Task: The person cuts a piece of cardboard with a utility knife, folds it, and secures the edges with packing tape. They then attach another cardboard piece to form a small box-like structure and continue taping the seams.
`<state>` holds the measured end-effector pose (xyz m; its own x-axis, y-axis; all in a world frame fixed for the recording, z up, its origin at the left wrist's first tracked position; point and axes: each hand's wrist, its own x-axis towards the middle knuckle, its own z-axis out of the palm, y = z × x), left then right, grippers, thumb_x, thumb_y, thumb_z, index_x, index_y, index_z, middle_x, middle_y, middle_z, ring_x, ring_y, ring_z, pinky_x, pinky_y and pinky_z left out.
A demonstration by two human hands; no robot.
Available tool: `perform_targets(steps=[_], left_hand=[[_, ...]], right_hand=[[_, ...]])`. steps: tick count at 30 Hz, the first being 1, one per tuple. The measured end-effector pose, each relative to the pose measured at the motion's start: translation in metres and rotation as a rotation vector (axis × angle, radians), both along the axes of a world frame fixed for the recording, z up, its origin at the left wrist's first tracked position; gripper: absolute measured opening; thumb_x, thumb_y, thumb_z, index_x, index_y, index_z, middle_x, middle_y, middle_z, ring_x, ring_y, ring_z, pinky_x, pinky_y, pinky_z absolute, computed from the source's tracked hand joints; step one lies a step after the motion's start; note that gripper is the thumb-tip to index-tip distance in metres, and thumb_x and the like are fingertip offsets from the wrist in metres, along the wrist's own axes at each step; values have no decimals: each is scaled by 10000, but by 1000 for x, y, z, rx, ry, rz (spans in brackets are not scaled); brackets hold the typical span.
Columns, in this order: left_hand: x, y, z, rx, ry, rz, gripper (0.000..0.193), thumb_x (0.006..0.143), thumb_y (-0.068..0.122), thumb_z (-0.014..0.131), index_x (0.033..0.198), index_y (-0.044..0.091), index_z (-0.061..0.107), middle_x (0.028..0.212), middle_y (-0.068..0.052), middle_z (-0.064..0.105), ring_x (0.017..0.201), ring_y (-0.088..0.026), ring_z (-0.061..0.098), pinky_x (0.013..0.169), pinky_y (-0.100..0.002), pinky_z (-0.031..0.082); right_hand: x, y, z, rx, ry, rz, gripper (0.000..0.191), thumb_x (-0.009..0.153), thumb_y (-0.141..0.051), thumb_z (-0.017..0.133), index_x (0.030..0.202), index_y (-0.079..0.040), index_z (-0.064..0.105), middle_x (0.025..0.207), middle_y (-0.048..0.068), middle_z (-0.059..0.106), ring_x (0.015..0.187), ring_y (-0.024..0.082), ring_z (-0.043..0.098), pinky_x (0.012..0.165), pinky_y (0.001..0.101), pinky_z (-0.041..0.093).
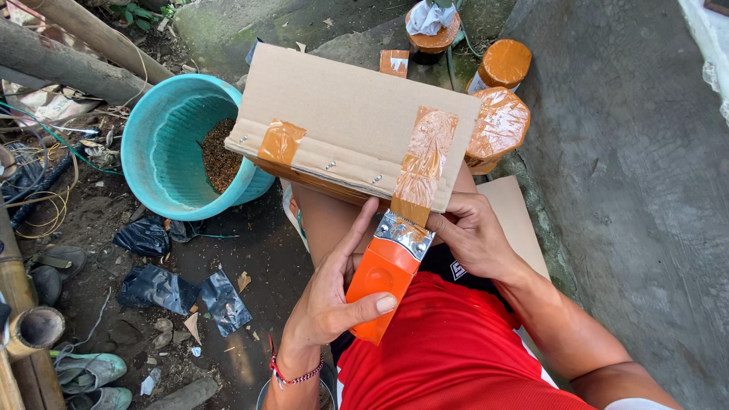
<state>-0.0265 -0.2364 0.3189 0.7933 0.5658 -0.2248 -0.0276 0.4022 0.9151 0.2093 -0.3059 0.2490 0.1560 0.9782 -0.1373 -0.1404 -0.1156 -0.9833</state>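
The left hand (pixel 326 292) grips the brush (pixel 387 266) by its rigid, smooth orange handle; the right hand (pixel 471 231) pinches the ferrule. The taped cardboard (pixel 342 114) looks light and bendable.

Single head cam, worn by the person, looking steeply down over their own lap, close range. Left hand (pixel 334 300) and right hand (pixel 474 235) sit centre-low in frame, near the lens, with the brush (pixel 387 273) between them; the cardboard (pixel 353 114) fills the upper centre. Red shirt (pixel 448 349) takes the bottom edge. Teal tub (pixel 163 148) and dirt ground lie off to frame left, concrete wall (pixel 630 175) along frame right. Only one view, so no overlap to report
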Motion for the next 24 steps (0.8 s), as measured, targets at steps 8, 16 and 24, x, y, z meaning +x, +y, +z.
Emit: perform_targets(steps=[8, 16, 24], left_hand=[[-2, -1, -13, 216, 192, 11, 1119, 780, 382, 769, 1677, 45, 191, 1074, -163, 755, 951, -178, 716, 901, -305, 548], [8, 5, -47, 335, 83, -2, 1019, 881, 336, 762, 1678, 77, 183, 1301, -148, 716, 1180, -164, 645, 1089, -307, 438], [12, 4, -60, 347, 117, 28, 1006, 885, 344, 744, 1679, 98, 176, 1119, -129, 775, 1031, -141, 689, 1005, -300, 499]], right_hand=[[10, -1, -31, 24, 179, 118, 238, 1023, -22, 596, 1213, 68, 708, 1149, 112, 759, 1045, 158, 699, 927, 304, 570], [30, 3, -54, 104, 376, 196, 289, 989, 51, 548, 1248, 98, 668, 1324, 151, 685, 1271, 230, 615, 1126, 374, 449], [18, 12, -21, 245, 348, 116, 290, 992, -139, 637, 1199, 60, 683, 1393, 27, 621, 1320, 140, 570, 1130, 312, 425]])
